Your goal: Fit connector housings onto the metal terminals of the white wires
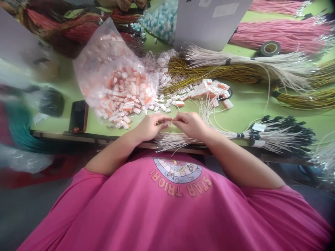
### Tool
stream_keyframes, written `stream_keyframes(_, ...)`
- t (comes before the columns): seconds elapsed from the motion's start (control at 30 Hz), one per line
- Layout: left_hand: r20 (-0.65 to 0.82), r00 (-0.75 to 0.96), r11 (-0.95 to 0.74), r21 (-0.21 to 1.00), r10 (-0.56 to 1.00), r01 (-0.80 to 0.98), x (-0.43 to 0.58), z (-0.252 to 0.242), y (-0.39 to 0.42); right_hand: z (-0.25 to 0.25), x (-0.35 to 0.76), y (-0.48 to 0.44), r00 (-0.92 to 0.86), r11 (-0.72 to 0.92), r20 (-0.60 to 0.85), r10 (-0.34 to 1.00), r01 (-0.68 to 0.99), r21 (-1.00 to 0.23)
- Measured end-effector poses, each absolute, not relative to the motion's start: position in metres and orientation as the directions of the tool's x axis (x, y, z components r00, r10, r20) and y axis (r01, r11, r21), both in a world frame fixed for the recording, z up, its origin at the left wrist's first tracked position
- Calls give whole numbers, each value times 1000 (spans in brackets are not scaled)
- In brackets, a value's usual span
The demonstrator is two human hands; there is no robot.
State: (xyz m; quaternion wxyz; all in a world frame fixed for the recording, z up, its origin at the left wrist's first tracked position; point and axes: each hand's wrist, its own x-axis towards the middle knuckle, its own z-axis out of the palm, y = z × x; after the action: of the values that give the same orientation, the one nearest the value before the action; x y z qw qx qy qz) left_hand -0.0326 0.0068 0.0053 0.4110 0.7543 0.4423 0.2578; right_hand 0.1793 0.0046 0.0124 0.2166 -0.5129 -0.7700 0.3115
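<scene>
My left hand (153,126) is closed in a pinch on a small whitish plastic connector (167,122) at the table's near edge. Fingertip to fingertip with it, my right hand (191,124) is also pinched; what sits between its fingers is too small to make out. Under and beside my right hand lies a bundle of white wires (175,140) with bare metal tips, tied with black tape. Just beyond both hands are loose white connectors (163,104). To the right of those, a cluster of white-and-orange connectors (209,89) has white wires running from it.
An open plastic bag (96,66) spills white-and-orange connectors (128,92). A phone (78,116) lies at left. Yellow-brown wires (235,74), pink wires (277,35), a tape roll (269,48) and blue connectors (162,21) lie farther back. Another person's hand (124,4) shows at the top.
</scene>
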Motion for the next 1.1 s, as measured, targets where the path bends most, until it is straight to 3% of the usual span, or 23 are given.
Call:
stream_keyframes(0.1, 243, 349, -422, 615, 905, 666, -71, 17, 20, 28, 220, 24, -108, 188, 163, 981, 743, -642)
stream_keyframes(0.13, 333, 268, -411, 508, 904, 757, -86, 19, 26, 33, 236, 31, -16, 149, 223, 975, 789, -595)
stream_keyframes(0.2, 381, 217, -350, 327, 899, 878, -112, 18, 36, 40, 262, 42, 107, 25, 274, 956, 898, -439)
stream_keyframes(0.3, 343, 253, -349, 255, 905, 902, -131, 5, 45, 48, 262, 39, 232, -222, 110, 966, 970, -102)
stream_keyframes(0.37, 343, 290, -386, 257, 894, 886, -131, -4, 47, 50, 236, 24, 81, -80, 82, 993, 997, -15)
stream_keyframes(0.43, 352, 314, -412, 248, 882, 877, -126, -10, 46, 46, 203, 7, -306, 291, -114, 945, 948, -127)
stream_keyframes(0.47, 353, 323, -420, 248, 878, 873, -123, -10, 45, 43, 189, 0, -519, 478, -178, 836, 849, -227)
stream_keyframes(0.57, 344, 336, -441, 297, 877, 847, -114, -3, 40, 29, 165, -9, -751, 655, -211, 626, 653, -380)
stream_keyframes(0.67, 315, 292, -410, 434, 903, 802, -102, 8, 31, 20, 168, -3, -742, 591, -174, 648, 634, -499)
stream_keyframes(0.73, 220, 227, -316, 625, 949, 714, -88, 13, 24, 19, 173, 4, -694, 468, -192, 694, 638, -612)
stream_keyframes(0.8, 51, 241, -175, 831, 969, 528, -71, 13, 18, 20, 177, 10, -631, 325, -231, 741, 638, -698)
stream_keyframes(0.87, -95, 333, -8, 955, 938, 295, -54, 10, 14, 22, 177, 12, -598, 236, -244, 764, 611, -756)
stream_keyframes(0.97, -230, 430, 243, 970, 873, 25, -35, 2, 14, 22, 176, 10, -595, 195, -199, 779, 531, -824)
stream_keyframes(1.1, -372, 478, 481, 867, 796, -125, -23, -5, 13, 21, 176, 5, -472, 136, -117, 874, 468, -873)
